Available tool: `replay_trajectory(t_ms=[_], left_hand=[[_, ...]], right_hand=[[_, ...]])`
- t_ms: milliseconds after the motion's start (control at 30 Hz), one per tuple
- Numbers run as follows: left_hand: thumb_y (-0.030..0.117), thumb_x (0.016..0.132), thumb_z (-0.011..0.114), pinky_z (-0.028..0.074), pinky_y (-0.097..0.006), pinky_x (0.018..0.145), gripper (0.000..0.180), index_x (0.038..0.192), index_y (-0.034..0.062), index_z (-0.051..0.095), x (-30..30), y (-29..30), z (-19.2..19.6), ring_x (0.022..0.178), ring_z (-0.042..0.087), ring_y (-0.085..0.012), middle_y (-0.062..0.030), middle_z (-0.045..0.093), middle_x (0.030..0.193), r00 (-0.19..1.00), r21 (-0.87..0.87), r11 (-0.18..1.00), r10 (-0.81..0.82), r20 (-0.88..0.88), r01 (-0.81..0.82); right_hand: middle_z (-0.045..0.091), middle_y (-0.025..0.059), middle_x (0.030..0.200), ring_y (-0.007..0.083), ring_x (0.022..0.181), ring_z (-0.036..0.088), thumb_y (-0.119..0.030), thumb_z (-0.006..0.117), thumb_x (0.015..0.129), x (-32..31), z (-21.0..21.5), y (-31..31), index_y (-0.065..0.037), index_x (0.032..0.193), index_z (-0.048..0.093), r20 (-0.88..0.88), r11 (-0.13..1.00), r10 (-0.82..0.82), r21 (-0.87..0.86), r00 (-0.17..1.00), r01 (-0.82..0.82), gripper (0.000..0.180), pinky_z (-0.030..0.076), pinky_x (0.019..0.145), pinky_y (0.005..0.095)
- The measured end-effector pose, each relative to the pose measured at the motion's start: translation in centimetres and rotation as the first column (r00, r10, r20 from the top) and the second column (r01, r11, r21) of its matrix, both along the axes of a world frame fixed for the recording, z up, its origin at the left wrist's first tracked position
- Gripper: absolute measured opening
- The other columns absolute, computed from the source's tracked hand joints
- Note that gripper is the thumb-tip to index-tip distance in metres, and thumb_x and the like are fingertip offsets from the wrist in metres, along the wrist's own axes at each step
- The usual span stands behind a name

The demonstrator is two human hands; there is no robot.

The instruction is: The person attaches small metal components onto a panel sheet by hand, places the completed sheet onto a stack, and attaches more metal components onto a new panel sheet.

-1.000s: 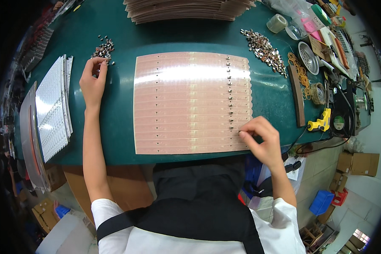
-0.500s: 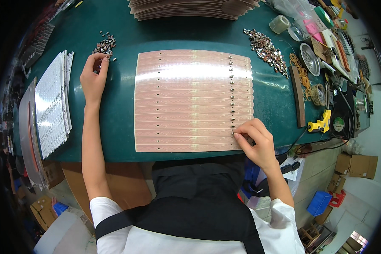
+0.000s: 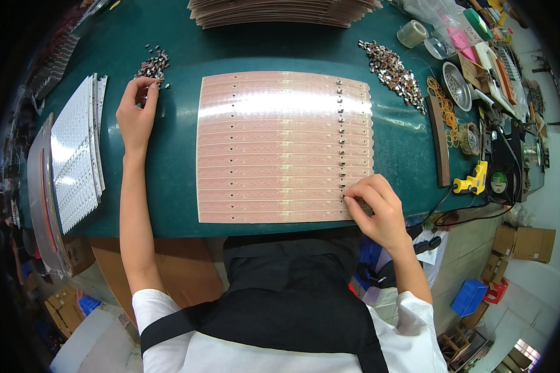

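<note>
Right hand (image 3: 376, 208) sits on the near-right corner of the pink strip sheet (image 3: 273, 146), fingers (image 3: 354, 200) pinched narrow on a small metal part at the second-lowest strip; part too small to identify. Sheet lies flat mid-counter, strips side by side, a column of small metal parts (image 3: 341, 133) running down near its right edge. Its near edge sits just inside the counter (image 3: 180, 199) front edge, little margin there.

Left hand (image 3: 135, 115) is flat-ish on the green counter, well left of the sheet, fingertips curled at the small pile of loose parts (image 3: 153, 65). Cannot tell if it holds 1.

Open room: bare green strip between left hand and the sheet's left edge; another bare band right of the sheet up to the dark wooden bar (image 3: 439, 148). Narrow clear band between the sheet's far edge and the stack of pink strips (image 3: 280, 11) at the counter's far edge.

Right side is crowded: larger pile of metal parts (image 3: 392, 68) near the sheet's far-right corner, tape roll (image 3: 412, 33), metal dish (image 3: 457, 78), rubber bands (image 3: 438, 93), yellow tool (image 3: 472, 181) at the counter's right edge with cables hanging off.

Left edge: white perforated panels (image 3: 74, 152) stacked, overhanging toward the floor side. Boxes (image 3: 528, 242) and a blue crate (image 3: 469, 297) on the floor, right.
</note>
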State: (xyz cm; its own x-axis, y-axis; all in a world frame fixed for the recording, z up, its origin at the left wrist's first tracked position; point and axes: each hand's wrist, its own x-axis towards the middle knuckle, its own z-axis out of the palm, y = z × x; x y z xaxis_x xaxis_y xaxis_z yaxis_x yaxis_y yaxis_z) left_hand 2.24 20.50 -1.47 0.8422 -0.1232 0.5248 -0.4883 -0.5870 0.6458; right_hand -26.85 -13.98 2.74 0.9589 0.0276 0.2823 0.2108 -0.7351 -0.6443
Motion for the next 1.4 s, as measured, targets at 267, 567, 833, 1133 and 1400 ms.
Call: replay_trajectory(t_ms=[267, 567, 833, 1133, 1400], left_hand=[[0.012, 0.092, 0.066, 0.048, -0.022, 0.067, 0.01, 0.098, 0.0048, 0.068, 0.0, 0.0, 0.0, 0.075, 0.062, -0.0072, -0.0012, 0.068, 0.085, 1.0, 0.005, 1.0, 0.002, 0.011, -0.002], [0.013, 0.092, 0.066, 0.048, -0.022, 0.066, 0.01, 0.098, 0.0057, 0.068, -0.1, 0.1, -0.2, 0.073, 0.06, -0.007, -0.0008, 0.068, 0.085, 1.0, 0.008, 1.0, 0.01, 0.006, -0.01], [0.014, 0.092, 0.066, 0.048, -0.022, 0.066, 0.01, 0.098, 0.0062, 0.068, -0.2, 0.0, -0.3, 0.073, 0.06, -0.0069, -0.0004, 0.068, 0.084, 1.0, 0.015, 1.0, 0.009, 0.007, -0.009], [0.012, 0.091, 0.065, 0.047, -0.024, 0.064, 0.01, 0.097, 0.0044, 0.067, 0.7, -0.5, 0.8, 0.069, 0.057, -0.0085, -0.0021, 0.065, 0.08, 1.0, 0.01, 1.0, 0.007, 0.027, -0.007], [0.007, 0.087, 0.064, 0.048, -0.028, 0.058, 0.008, 0.093, 0.0031, 0.065, -0.6, -0.4, 0.4, 0.066, 0.059, -0.017, -0.0081, 0.065, 0.083, 0.999, 0.035, 0.999, 0.002, 0.042, -0.003]], right_hand=[[0.058, 0.0096, 0.082, 0.0272, 0.075, 0.059, 0.005, 0.071, 0.073, 0.0, 0.1, 0.0, -0.001, 0.086, 0.063, -0.01, 1.0, 0.004, -0.004, 1.0, -0.004, 0.017, 0.049, 0.066, 0.0358], [0.058, 0.0091, 0.081, 0.0274, 0.075, 0.059, 0.004, 0.071, 0.072, 0.2, 0.4, 0.3, -0.002, 0.086, 0.063, -0.004, 0.998, 0.02, -0.063, 1.0, -0.02, 0.017, 0.049, 0.065, 0.036], [0.057, 0.0088, 0.081, 0.0275, 0.074, 0.058, 0.005, 0.07, 0.07, 0.1, 0.3, 0.1, -0.002, 0.084, 0.062, -0.023, 0.998, 0.025, -0.049, 0.999, -0.026, 0.018, 0.049, 0.064, 0.0363], [0.055, 0.0109, 0.083, 0.0296, 0.077, 0.057, 0.002, 0.07, 0.072, 1.7, 1.4, 0.0, -0.001, 0.085, 0.06, 0.013, 0.987, 0.068, -0.144, 0.998, -0.065, 0.017, 0.049, 0.068, 0.0382], [0.054, 0.0131, 0.081, 0.032, 0.075, 0.057, -0.004, 0.069, 0.077, 0.2, 0.9, 0.0, -0.002, 0.087, 0.06, -0.055, 0.966, 0.142, -0.212, 0.988, -0.15, 0.013, 0.048, 0.068, 0.0411]])
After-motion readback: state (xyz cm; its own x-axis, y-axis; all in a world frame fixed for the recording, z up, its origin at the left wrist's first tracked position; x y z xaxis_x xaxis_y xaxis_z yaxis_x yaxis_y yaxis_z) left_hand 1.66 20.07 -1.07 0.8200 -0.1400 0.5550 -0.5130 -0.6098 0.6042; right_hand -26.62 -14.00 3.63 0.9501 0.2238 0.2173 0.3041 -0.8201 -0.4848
